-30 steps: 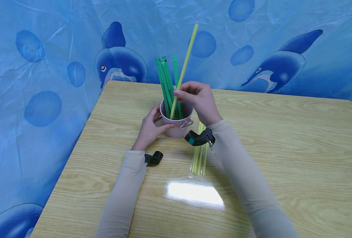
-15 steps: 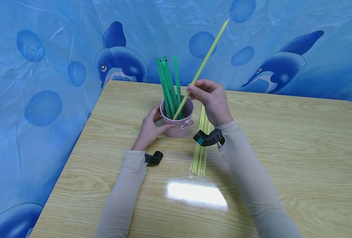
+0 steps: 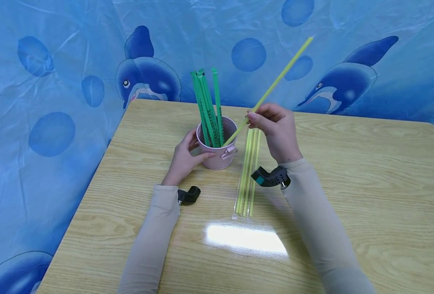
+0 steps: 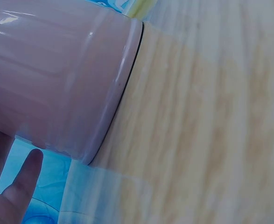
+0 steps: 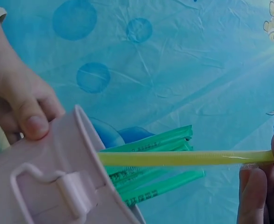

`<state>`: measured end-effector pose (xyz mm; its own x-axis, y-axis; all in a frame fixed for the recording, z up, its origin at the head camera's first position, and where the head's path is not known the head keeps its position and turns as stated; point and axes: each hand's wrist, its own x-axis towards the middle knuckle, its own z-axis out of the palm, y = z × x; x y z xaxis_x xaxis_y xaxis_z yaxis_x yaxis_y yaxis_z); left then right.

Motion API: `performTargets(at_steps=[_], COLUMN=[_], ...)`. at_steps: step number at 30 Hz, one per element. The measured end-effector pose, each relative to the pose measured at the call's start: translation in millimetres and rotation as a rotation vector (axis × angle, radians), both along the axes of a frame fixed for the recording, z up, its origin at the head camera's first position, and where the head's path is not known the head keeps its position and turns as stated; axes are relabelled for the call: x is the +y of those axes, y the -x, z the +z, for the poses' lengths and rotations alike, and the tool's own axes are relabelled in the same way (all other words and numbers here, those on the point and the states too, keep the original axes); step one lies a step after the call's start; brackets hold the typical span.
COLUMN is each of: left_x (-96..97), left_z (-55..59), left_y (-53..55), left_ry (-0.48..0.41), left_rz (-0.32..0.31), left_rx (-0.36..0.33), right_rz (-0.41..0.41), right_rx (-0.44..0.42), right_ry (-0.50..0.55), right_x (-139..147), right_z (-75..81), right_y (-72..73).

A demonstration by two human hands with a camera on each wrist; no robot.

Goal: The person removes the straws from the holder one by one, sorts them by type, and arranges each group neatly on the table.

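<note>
My left hand (image 3: 183, 160) grips a small pink bucket (image 3: 217, 162) from its left side, thumb across the front wall. The bucket stands upright on the table, with several green-wrapped straws (image 3: 207, 104) leaning in it. Between thumb and fingers, my right hand (image 3: 278, 132) pinches a long yellow straw (image 3: 284, 72) in a clear wrapper. That straw slants up to the right, its lower end inside the bucket's mouth. In the right wrist view the yellow straw (image 5: 188, 158) crosses the rim beside the green ones. The left wrist view shows the bucket's lower wall (image 4: 57, 79) and some fingers.
Several more wrapped yellow straws (image 3: 247, 179) lie side by side on the wooden table (image 3: 349, 183), just right of the bucket. A wire handle (image 3: 229, 152) hangs on the bucket's front right. Behind the table hangs a blue dolphin-print sheet (image 3: 209, 36).
My right hand has moved right, away from the bucket, drawing the yellow straw outward. The straw has tilted much further to the right. My left hand and the bucket stay in place.
</note>
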<state>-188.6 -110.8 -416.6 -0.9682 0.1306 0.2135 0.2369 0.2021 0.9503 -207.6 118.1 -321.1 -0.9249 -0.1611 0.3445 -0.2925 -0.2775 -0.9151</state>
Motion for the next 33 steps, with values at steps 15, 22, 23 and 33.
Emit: performTargets(at_steps=[15,22,23,33], left_x=[0.2,5.5,6.1,0.2], left_z=[3.1,29.2,32.2,4.1], left_y=[0.0,-13.0,-14.7,-0.8], left_ry=[0.009,0.025,0.026,0.011], left_rz=[0.003,0.005,0.003,0.013], left_rx=[-0.029,-0.053,-0.053,-0.054], right_rz=[-0.078,-0.136,-0.144,-0.142], right_rx=[-0.084,-0.166,-0.172,-0.285], right_ry=[0.076,0.202,0.216,0.405], right_x=[19,37,40,71], right_z=[-37.1,-50.8,-52.2,-61.2], right_y=[-7.5,-6.0,-6.0,-8.3])
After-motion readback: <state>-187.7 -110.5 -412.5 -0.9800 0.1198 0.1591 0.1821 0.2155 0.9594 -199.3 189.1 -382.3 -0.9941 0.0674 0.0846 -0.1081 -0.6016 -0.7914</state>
